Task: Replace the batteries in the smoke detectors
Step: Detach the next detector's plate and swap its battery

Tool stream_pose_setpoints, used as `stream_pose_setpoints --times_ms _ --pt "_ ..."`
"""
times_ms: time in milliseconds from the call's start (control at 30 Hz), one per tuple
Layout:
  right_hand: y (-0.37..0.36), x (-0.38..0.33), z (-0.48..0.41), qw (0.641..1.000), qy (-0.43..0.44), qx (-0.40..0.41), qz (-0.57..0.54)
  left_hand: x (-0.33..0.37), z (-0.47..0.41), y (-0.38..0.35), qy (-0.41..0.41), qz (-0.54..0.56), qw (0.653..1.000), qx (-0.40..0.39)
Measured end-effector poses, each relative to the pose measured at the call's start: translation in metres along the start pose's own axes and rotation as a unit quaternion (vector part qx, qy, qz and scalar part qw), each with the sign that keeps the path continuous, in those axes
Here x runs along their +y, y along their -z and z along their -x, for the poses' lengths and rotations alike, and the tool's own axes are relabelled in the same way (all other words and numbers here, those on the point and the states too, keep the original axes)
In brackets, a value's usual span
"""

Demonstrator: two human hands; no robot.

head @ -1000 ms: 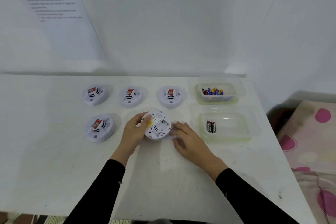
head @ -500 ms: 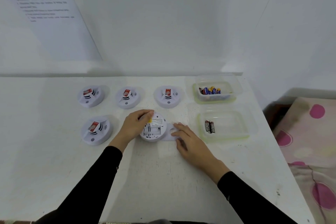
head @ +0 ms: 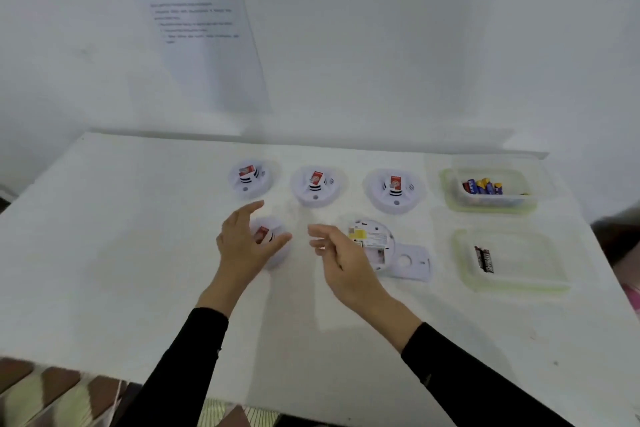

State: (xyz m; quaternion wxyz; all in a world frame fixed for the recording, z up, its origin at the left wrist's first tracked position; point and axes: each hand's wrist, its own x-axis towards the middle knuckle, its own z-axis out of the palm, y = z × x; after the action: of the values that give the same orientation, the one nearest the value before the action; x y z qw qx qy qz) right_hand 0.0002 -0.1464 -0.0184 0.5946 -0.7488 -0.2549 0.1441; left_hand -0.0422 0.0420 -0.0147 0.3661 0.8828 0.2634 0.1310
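Two empty hands between an opened smoke detector [head: 375,239] and a closed smoke detector [head: 277,255].

My left hand [head: 242,250] spreads wide over the closed smoke detector at 9 o'clock, thumb and fingers [head: 251,211] either side; whether they touch it I cannot tell. My right hand [head: 343,260] hangs loosely curled, holding nothing. At 3 o'clock the opened smoke detector lies face down, its mounting plate [head: 412,262] touching it, its bay seemingly empty: I could forget to refill it. At 1 o'clock sit colourful batteries [head: 483,186], farther out at 3 o'clock two dark batteries [head: 485,259]; confusing the two lots would put spent cells back.
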Motion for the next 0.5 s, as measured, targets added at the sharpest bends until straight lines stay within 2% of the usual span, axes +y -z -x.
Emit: stream_pose_setpoints --times_ms 100,167,233,333,400,467,500 --pt "-0.03 0.005 -0.02 0.973 -0.202 -0.04 -0.102 -0.013 0.001 0.011 0.049 -0.026 0.997 -0.059" --pt "-0.042 0.007 -0.03 0.965 -0.239 -0.046 -0.098 -0.023 -0.001 0.012 0.059 -0.045 0.992 -0.1" --pt "-0.05 0.006 -0.034 0.955 -0.257 -0.043 -0.14 -0.031 -0.007 0.008 0.036 -0.042 0.99 -0.126" --pt "-0.05 -0.004 -0.032 0.947 -0.253 -0.023 -0.197 -0.035 -0.011 0.006 0.038 0.005 0.992 -0.122" --pt "-0.04 -0.011 -0.027 0.96 -0.206 0.012 -0.189 -0.026 -0.008 0.012 0.057 0.096 0.988 -0.107" --pt "-0.026 -0.021 -0.02 0.977 -0.144 0.05 -0.152 -0.013 -0.007 0.018 0.084 0.236 0.96 -0.125" --pt "-0.018 -0.026 -0.018 0.983 -0.119 0.059 -0.129 -0.005 -0.006 0.021 0.096 0.318 0.931 -0.154"
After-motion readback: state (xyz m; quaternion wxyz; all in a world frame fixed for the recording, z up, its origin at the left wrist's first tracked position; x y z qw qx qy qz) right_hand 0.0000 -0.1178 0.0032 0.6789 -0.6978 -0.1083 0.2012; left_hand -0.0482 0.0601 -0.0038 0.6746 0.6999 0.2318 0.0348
